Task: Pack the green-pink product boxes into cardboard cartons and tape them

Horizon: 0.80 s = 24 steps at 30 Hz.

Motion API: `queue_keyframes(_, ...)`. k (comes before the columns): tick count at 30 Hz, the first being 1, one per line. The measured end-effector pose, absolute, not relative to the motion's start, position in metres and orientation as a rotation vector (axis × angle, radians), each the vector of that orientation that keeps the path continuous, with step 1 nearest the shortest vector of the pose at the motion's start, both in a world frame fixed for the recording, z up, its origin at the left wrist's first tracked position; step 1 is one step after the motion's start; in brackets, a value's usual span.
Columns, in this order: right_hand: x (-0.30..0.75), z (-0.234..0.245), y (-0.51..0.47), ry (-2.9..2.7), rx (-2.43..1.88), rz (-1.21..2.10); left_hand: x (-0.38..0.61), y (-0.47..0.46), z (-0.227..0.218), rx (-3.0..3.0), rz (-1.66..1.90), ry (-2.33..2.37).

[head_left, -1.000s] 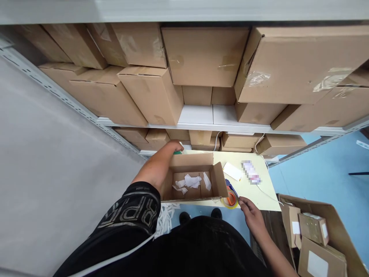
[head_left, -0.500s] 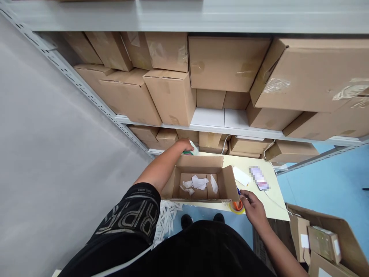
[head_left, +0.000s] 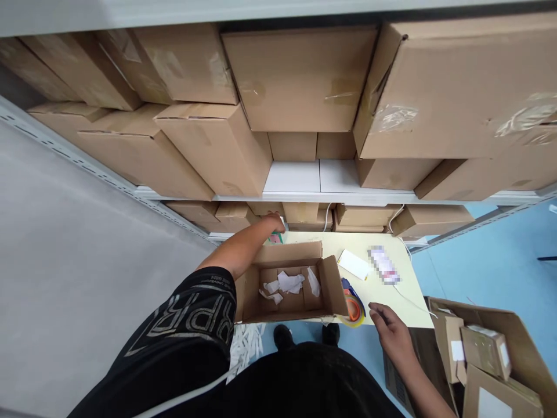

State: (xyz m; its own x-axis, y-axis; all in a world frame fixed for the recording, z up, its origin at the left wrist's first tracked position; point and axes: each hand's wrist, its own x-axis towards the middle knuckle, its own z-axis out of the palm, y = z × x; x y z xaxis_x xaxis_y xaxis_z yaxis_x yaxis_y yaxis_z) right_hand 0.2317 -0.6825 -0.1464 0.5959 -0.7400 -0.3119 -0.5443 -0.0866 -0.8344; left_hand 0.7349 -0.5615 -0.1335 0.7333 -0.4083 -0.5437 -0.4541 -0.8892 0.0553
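Note:
An open cardboard box sits at the table's front edge, flaps folded out, with crumpled white paper on its bottom. Behind its far flap, my left hand is closed around a small white and green box, mostly hidden by the fingers. Right of the cardboard box lies a blue tape dispenser, with an orange and yellow tape roll beside it. Just right of the roll, apart from it, my right hand hovers with loosely curled, parted fingers and nothing visible in them.
A flat white box and a blurred-out phone with a cable lie on the pale table. Shelves ahead hold many cardboard cartons. A large carton of smaller boxes stands at lower right; shredded paper lies at lower left.
My right hand has let go of the blue tape dispenser and moved a little away to the right. My left hand stays behind the cardboard box with the small box. The view has shifted.

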Motion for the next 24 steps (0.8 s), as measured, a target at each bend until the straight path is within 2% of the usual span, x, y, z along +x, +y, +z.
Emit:
queue_keyframes(10, 0.239, -0.157, -0.697, 1.073, -1.695, -0.191, 0.734, -0.555, -0.141, -2.795, 0.824, 0.559)
queue_keyframes(24, 0.257, -0.160, -0.687, 0.958, -1.765, -0.131, 0.747, -0.464, -0.068, -3.250, 0.659, 0.560)
